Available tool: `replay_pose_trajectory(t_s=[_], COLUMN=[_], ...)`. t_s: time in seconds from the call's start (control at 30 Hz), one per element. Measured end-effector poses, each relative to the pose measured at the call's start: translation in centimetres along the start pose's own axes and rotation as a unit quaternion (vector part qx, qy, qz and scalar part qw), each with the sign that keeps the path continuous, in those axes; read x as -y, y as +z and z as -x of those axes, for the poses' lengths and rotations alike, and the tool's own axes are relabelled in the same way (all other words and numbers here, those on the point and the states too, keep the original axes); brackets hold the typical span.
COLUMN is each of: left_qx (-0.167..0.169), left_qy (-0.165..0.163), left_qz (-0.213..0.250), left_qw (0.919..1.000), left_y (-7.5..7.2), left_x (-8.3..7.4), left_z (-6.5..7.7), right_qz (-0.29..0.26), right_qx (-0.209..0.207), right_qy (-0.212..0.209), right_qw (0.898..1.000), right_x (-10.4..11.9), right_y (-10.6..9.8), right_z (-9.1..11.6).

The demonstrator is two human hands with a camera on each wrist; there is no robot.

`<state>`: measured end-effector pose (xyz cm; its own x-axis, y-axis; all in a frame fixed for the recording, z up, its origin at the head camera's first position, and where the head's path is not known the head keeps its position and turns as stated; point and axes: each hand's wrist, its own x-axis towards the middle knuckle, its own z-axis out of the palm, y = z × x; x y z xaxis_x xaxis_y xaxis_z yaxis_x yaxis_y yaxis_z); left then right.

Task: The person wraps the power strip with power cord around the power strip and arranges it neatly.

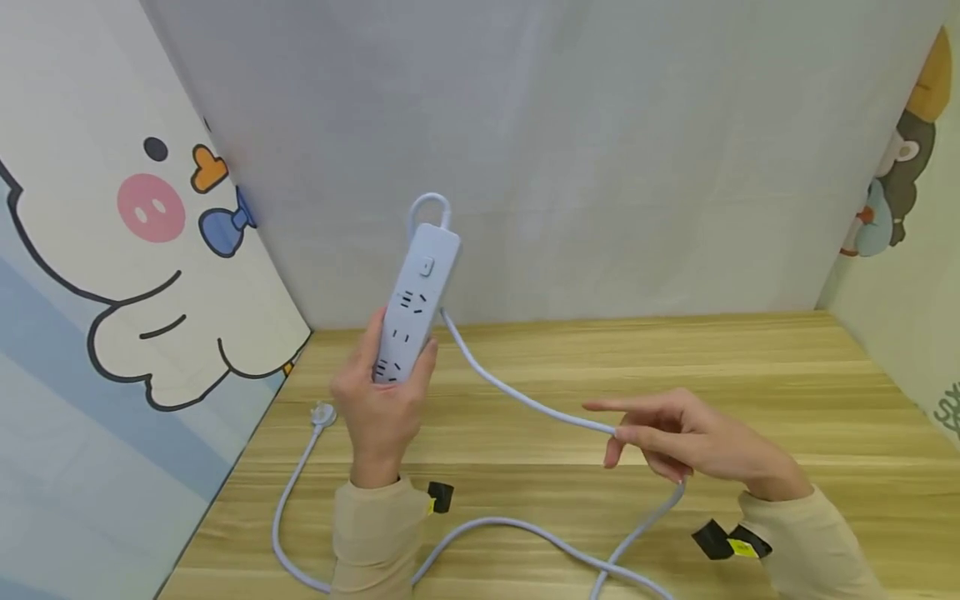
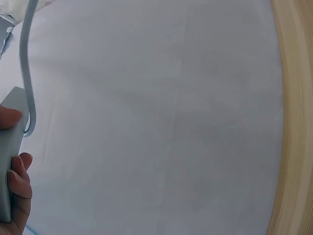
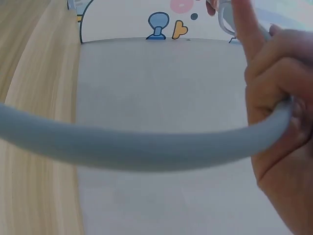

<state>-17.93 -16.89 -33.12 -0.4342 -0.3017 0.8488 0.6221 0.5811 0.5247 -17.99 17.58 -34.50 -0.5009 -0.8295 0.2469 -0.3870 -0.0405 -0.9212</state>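
A white power strip (image 1: 420, 275) is held up at a slant by my left hand (image 1: 384, 421), its thumb and fingers along the two long sides. Its switch and several sockets face the head camera. From the top end its white cord (image 1: 510, 390) loops behind the strip and runs down to the right. There my right hand (image 1: 693, 437) pinches the cord with the thumb and curled fingers, index finger pointing out straight. The right wrist view shows the cord (image 3: 137, 149) large, passing into that hand (image 3: 281, 93). On the table at left lies the plug (image 1: 322, 415).
The wood-grain table (image 1: 555, 350) carries the rest of the cord, curving and crossing itself near the front edge. A pale grey cloth wall (image 1: 600, 167) rises behind. Cartoon-printed panels (image 1: 67, 225) stand on the left and right sides.
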Motion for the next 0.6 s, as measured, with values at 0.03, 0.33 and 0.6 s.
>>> replay_pose_trajectory(t_s=[0.03,0.33,0.6], left_qx=[0.005,0.039,0.141], left_qy=[0.003,0.046,0.099], left_qz=[-0.002,-0.046,-0.206], left_qw=[1.0000,0.9972,0.9633], left_y=[0.0,0.4,0.8], left_x=[0.0,0.7,1.7], left_z=[0.0,0.1,0.9], right_qz=[0.006,0.141,0.223], right_qx=[-0.004,-0.081,-0.098], right_qy=[0.003,-0.023,-0.103], right_qw=[1.000,0.986,0.964], right_x=[0.1,1.5,3.5], right_y=[0.0,0.3,0.2], right_z=[0.1,0.8,1.9])
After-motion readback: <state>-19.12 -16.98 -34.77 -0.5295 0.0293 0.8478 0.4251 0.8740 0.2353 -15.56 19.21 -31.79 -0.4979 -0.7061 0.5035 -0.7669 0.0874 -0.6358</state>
